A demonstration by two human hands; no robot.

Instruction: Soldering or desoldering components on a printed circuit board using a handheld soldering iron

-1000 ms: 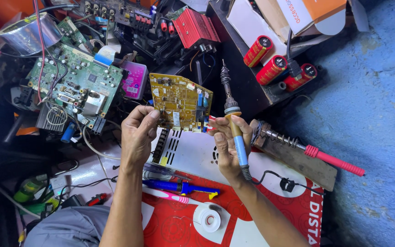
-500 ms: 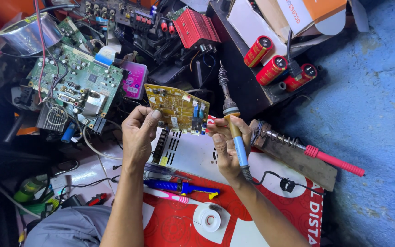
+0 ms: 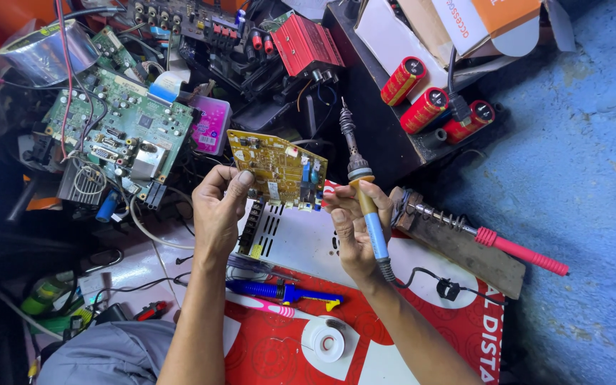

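Above the cluttered bench, a yellow circuit board [image 3: 277, 170] is pinched at its left edge by the left hand [image 3: 219, 210] and at its right edge by the right hand [image 3: 354, 221], which is also wrapped around a blue-handled soldering iron [image 3: 362, 192]. Fingers or components could get scorched by that iron if it's hot. Compared with earlier, the board is tilted slightly further over.

Red and white mat [image 3: 393, 335] spread over the bench, carrying a blue screwdriver [image 3: 283, 291], a pink toothbrush [image 3: 265, 305] and a spool of solder [image 3: 324, 340]. Beside these, a wooden block [image 3: 465, 249] bearing a red-handled soldering iron [image 3: 515, 249]. Further back, a green circuit board [image 3: 119, 132] among tangled wires.
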